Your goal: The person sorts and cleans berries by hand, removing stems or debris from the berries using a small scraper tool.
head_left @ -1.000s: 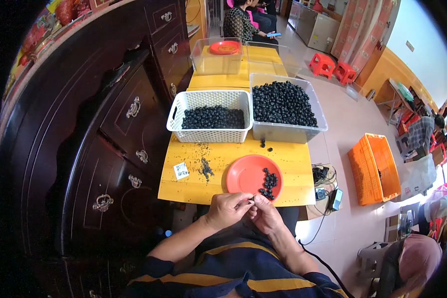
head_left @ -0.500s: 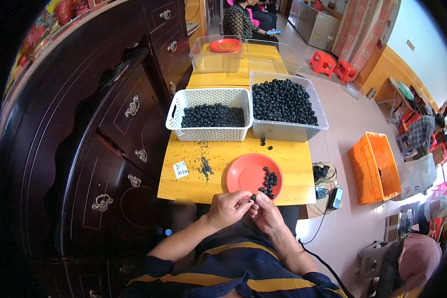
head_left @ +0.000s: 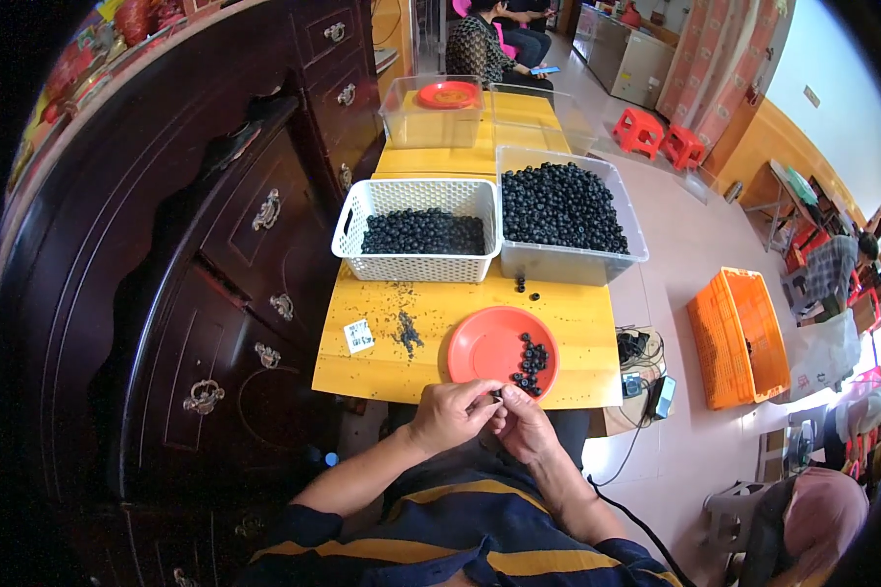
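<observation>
A dark wooden cabinet (head_left: pixel 215 293) fills the left of the scene, hard against the yellow bench (head_left: pixel 431 323). On the bench's near left lie one small white card (head_left: pixel 359 336) and, just right of it, a scatter of dark crumbs (head_left: pixel 406 333). Farther back stands one white mesh basket (head_left: pixel 416 230) with a shallow layer of dark berries, touching one clear tub (head_left: pixel 568 215) to its right, heaped with the same berries. Two loose berries (head_left: pixel 521 285) lie just in front of the tub. One red plate (head_left: pixel 502 344) sits at the near right, a small cluster of berries on its right side.

At the bench's near edge the left hand (head_left: pixel 450 414) and right hand (head_left: pixel 525 426) meet, fingers curled closed together, pinching one small dark berry (head_left: pixel 497 395) between their fingertips. At the far end of the bench stand two more clear tubs, one holding a second red plate (head_left: pixel 447 94). One orange crate (head_left: pixel 739 338) rests on the floor at right.
</observation>
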The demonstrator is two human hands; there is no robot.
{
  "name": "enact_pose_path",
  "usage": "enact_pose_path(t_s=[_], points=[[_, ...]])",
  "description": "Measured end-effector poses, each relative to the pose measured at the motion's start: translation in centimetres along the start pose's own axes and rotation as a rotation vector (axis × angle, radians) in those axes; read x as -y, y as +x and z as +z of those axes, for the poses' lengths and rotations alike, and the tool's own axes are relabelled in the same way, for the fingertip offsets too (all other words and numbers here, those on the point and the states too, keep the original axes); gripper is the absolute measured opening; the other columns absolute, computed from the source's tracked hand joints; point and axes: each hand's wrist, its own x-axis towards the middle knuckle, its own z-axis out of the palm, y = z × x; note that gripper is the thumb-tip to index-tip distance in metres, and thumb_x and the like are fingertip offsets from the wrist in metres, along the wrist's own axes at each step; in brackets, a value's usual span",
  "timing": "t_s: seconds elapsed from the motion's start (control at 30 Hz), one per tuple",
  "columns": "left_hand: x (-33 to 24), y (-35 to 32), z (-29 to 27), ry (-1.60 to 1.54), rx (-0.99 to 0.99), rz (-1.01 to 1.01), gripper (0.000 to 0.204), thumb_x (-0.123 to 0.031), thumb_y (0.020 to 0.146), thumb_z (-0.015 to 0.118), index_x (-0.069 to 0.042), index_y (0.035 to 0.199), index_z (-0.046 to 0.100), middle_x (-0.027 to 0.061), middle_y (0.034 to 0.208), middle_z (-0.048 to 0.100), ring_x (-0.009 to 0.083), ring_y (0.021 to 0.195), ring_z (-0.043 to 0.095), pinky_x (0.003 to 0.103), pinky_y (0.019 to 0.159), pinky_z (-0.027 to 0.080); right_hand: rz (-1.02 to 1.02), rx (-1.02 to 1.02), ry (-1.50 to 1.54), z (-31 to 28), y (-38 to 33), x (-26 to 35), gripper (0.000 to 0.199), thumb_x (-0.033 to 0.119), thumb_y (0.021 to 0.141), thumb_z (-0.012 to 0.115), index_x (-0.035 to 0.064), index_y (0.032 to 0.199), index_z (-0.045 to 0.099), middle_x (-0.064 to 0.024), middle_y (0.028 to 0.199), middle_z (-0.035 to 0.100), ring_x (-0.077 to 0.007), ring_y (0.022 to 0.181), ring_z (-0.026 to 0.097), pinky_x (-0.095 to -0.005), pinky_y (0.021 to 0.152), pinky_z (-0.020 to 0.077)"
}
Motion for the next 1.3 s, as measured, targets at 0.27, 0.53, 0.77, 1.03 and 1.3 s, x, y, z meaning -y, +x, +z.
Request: enact_pose_path(t_s=[0.27,0.53,0.77,1.03,1.3], points=[[-0.1,-1.2,0.5,0.035,-0.141,0.123,0.019,-0.007,0.085,0.079,-0.005,0.104,0.073,0.0102,0.074,0.071,0.0219,0.061,0.071,0.034,0.054,0.054,0.003,0.014,0.056,0.1,-0.8,-0.9,0.024,0.032,0.104,0.061,0.0085,0.101,0.065,0.0036,0.077,0.056,-0.008,0.066,0.047,-0.0243,0.062,0.04],[0.8,-0.1,0.1,0.026,0.024,-0.168,0.028,-0.031,0.084,0.081,-0.009,0.093,0.067,0.0103,0.069,0.066,0.0271,0.062,0.068,0.039,0.055,0.051,-0.047,-0.034,0.046,-0.4,0.0,-0.1,0.021,0.03,0.102,0.064,0.011,0.095,0.059,0.0043,0.073,0.048,-0.0083,0.065,0.045,-0.0241,0.059,0.0388],[1.5,1.4,-1.9,0.011,0.219,-0.126,0.041,-0.042,0.086,0.08,-0.005,0.091,0.063,0.0115,0.067,0.064,0.0276,0.059,0.067,0.037,0.056,0.051,-0.018,0.067,0.045,-0.2,-0.2,0.2,0.023,0.032,0.101,0.064,0.0097,0.103,0.061,0.0027,0.077,0.051,-0.0097,0.065,0.045,-0.0243,0.061,0.0376],[0.8,1.0,-1.8,0.048,0.247,-0.069,0.045,-0.049,0.086,0.077,-0.007,0.084,0.06,0.013,0.068,0.068,0.0344,0.063,0.07,0.043,0.055,0.053,-0.007,0.073,-0.029,-0.4,-0.5,-0.5,0.026,0.034,0.101,0.065,0.0081,0.104,0.061,0.0022,0.076,0.054,-0.0088,0.062,0.047,-0.0242,0.058,0.0378],[1.3,1.0,-1.8,0.134,0.272,-0.06,0.048,-0.054,0.085,0.075,-0.008,0.085,0.061,0.0143,0.07,0.068,0.0361,0.063,0.069,0.045,0.055,0.053,-0.008,0.076,-0.03,-0.5,-0.2,-0.3,0.028,0.036,0.1,0.066,0.0086,0.104,0.06,0.0022,0.077,0.056,-0.0079,0.061,0.048,-0.0239,0.058,0.0382]])
